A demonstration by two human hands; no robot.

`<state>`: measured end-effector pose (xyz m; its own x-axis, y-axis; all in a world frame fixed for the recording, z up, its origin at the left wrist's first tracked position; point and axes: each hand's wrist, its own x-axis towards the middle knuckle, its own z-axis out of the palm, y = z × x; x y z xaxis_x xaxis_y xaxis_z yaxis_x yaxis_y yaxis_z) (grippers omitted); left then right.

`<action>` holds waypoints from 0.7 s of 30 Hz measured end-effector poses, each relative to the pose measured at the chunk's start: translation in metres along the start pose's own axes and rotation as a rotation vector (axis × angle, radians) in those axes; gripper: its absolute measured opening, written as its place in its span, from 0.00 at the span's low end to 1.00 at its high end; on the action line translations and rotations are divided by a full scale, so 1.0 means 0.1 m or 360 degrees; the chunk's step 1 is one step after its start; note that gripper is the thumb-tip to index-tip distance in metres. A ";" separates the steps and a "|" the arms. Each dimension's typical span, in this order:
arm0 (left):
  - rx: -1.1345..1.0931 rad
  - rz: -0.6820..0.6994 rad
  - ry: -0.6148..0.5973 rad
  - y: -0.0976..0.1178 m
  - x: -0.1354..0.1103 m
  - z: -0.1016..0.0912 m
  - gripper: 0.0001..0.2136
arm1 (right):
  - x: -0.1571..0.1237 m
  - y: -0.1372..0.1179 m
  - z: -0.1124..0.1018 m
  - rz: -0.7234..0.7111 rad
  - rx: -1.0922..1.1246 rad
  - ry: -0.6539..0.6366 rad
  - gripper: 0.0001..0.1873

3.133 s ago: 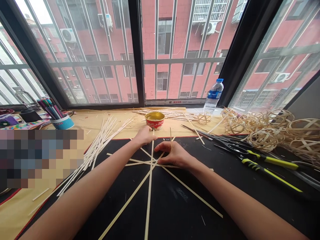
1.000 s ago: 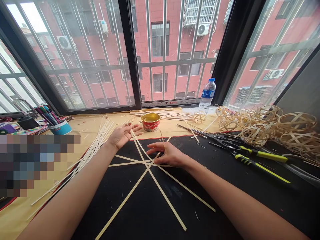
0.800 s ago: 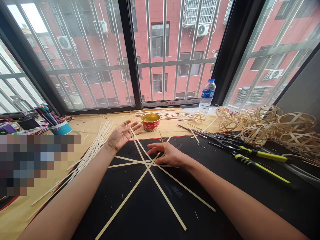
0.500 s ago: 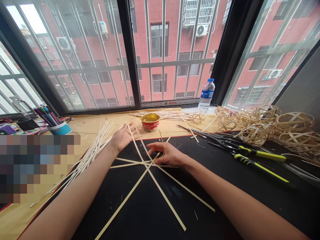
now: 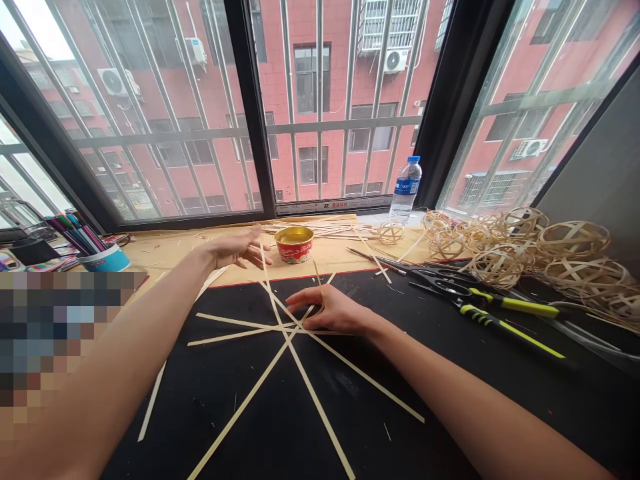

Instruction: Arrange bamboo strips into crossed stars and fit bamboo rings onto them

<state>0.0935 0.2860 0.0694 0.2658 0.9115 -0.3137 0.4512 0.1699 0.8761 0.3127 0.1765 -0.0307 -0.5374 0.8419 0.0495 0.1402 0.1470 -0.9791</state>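
Several pale bamboo strips cross in a star shape on the black mat. My right hand lies low at the crossing, thumb and fingers closed on the strips there. A thin strip stands up beside its index finger. Farther off, my left hand has its fingers around the upper end of one raised strip, left of the red-and-gold tin. The exact grip of its fingertips is partly hidden.
Woven bamboo balls are heaped at the right. Yellow-and-black pliers and dark scissors lie before them. A water bottle stands by the window. A pen cup is at the far left, and loose strips lie behind the tin.
My left hand has turned from spread fingers to closing on the raised strip's end, and moved slightly up. My right hand stays at the crossing. The view has shifted a little.
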 end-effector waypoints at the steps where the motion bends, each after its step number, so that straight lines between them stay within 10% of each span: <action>1: 0.0089 0.0030 0.0026 0.04 0.02 0.05 0.17 | 0.00 0.00 0.00 0.0009 0.0004 -0.0001 0.28; 11: 0.0482 0.0399 0.0134 0.30 0.08 0.83 0.07 | 0.06 0.12 0.00 -0.0011 0.0122 0.0161 0.31; 21: 0.0536 0.0885 0.0188 0.25 -0.29 0.82 0.05 | 0.00 0.04 -0.04 -0.0104 0.0396 0.0171 0.29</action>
<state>0.1666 0.2330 0.0710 0.4493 0.8679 0.2117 0.5206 -0.4470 0.7275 0.3164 0.1796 -0.0336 -0.4455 0.8869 0.1220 -0.1075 0.0823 -0.9908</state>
